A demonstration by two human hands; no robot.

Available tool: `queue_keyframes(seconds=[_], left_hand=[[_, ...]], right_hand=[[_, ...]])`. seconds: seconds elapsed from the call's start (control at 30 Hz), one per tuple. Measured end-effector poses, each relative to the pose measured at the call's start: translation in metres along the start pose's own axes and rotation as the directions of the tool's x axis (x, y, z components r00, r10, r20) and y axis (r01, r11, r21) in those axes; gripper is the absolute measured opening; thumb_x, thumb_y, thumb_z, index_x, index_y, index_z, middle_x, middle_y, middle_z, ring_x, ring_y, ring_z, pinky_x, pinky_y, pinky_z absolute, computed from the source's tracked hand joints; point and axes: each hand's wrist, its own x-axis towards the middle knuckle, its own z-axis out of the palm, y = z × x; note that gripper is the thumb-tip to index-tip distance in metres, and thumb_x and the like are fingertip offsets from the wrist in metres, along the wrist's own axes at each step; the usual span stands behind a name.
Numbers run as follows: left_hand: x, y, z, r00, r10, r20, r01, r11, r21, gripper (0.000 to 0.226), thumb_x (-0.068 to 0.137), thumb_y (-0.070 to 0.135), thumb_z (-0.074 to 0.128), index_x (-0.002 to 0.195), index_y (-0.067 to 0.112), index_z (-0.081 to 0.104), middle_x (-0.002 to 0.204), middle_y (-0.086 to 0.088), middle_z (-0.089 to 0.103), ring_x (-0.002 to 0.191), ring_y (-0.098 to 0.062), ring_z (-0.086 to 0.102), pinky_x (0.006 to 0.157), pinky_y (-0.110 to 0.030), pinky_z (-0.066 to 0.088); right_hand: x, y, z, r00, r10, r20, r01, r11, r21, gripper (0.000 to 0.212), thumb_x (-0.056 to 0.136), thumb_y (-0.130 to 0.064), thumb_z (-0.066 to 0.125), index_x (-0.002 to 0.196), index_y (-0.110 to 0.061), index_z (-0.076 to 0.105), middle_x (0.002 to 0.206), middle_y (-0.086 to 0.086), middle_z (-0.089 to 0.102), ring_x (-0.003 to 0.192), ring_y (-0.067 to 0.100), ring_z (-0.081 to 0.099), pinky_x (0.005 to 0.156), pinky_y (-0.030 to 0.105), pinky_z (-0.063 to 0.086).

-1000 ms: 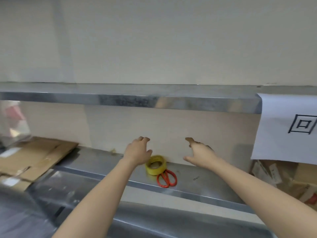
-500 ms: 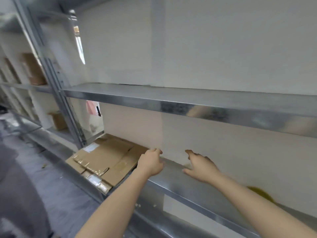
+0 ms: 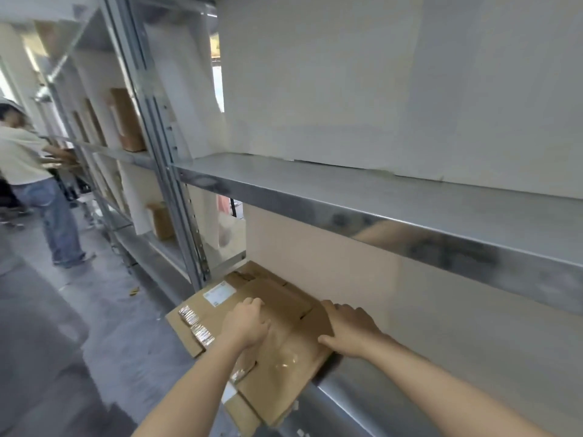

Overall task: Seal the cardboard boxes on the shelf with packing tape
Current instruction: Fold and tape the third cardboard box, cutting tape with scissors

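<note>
Pressing flat, the straight fingers (image 3: 347, 310) of the right hand (image 3: 350, 332) lie on a stack of flattened brown cardboard boxes (image 3: 284, 361). The left hand (image 3: 246, 323) rests there too, fingers bent over, grip unclear. A second ago both hands hovered further right, by a tape roll and scissors now out of view, so sealing has likely not begun. Counted: two hands, one stack on the lower grey metal shelf (image 3: 347, 383), one bystander (image 3: 28, 171).
</note>
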Motion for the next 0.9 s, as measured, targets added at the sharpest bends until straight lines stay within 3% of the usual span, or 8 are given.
queue_keyframes(seconds=[0.27, 0.43, 0.53, 0.6, 0.73, 0.9], left_hand=[[0.071, -0.043, 0.02, 0.992, -0.103, 0.072, 0.103, 0.995, 0.0, 0.058, 0.093, 0.049, 0.047, 0.137, 0.013, 0.038, 0.144, -0.006, 0.037, 0.124, -0.025, 0.046, 0.098, -0.037, 0.044], [0.102, -0.06, 0.036, 0.98, -0.163, 0.117, 0.16, 0.986, 0.037, 0.093, 0.077, 0.077, 0.048, 0.143, 0.013, 0.032, 0.147, -0.013, 0.032, 0.133, -0.031, 0.035, 0.108, -0.042, 0.035], [0.113, -0.07, 0.04, 0.967, -0.199, 0.16, 0.188, 0.979, 0.08, 0.113, 0.068, 0.084, 0.051, 0.149, 0.013, 0.017, 0.15, -0.015, 0.026, 0.139, -0.034, 0.025, 0.112, -0.043, 0.026], [0.118, -0.075, 0.042, 0.963, -0.207, 0.172, 0.202, 0.978, 0.05, 0.124, 0.061, 0.086, 0.056, 0.151, 0.013, 0.01, 0.151, -0.015, 0.027, 0.14, -0.034, 0.026, 0.112, -0.042, 0.027], [0.122, -0.083, 0.042, 0.96, -0.231, 0.161, 0.24, 0.97, -0.04, 0.14, 0.036, 0.092, 0.063, 0.145, 0.012, 0.023, 0.139, -0.017, 0.035, 0.131, -0.034, 0.035, 0.107, -0.041, 0.035], [0.119, -0.086, 0.024, 0.935, -0.266, 0.234, 0.327, 0.901, -0.285, 0.161, 0.015, 0.09, 0.067, 0.147, 0.013, 0.018, 0.147, -0.016, 0.027, 0.133, -0.034, 0.035, 0.107, -0.047, 0.037]], right_hand=[[0.078, -0.02, 0.023, 0.998, -0.037, 0.05, 0.041, 0.997, -0.063, 0.073, 0.091, -0.051, 0.053, 0.147, -0.013, 0.025, 0.143, 0.011, 0.043, 0.129, 0.029, 0.042, 0.104, 0.039, 0.032], [0.099, -0.023, 0.045, 0.997, 0.01, 0.072, -0.008, 1.0, -0.027, 0.081, 0.086, -0.056, 0.056, 0.148, -0.016, 0.023, 0.146, 0.009, 0.04, 0.134, 0.027, 0.038, 0.107, 0.04, 0.028], [0.095, -0.02, 0.055, 0.997, 0.039, 0.073, -0.037, 0.999, -0.027, 0.082, 0.086, -0.053, 0.059, 0.149, -0.016, 0.022, 0.148, 0.008, 0.036, 0.136, 0.026, 0.033, 0.11, 0.039, 0.025], [0.09, -0.016, 0.062, 0.996, 0.084, 0.042, -0.083, 0.996, -0.026, 0.088, 0.085, -0.055, 0.06, 0.151, -0.017, 0.017, 0.153, 0.008, 0.026, 0.141, 0.026, 0.024, 0.113, 0.039, 0.021], [0.077, -0.01, 0.069, 0.957, 0.286, 0.05, -0.285, 0.958, -0.012, 0.101, 0.082, -0.067, 0.055, 0.154, -0.015, 0.006, 0.161, 0.015, -0.002, 0.147, 0.033, -0.003, 0.119, 0.046, 0.007], [0.055, -0.001, 0.065, 0.901, 0.434, -0.023, -0.42, 0.883, 0.209, 0.094, 0.078, -0.069, 0.057, 0.15, -0.022, 0.019, 0.155, 0.008, 0.02, 0.141, 0.028, 0.017, 0.114, 0.039, 0.021]])
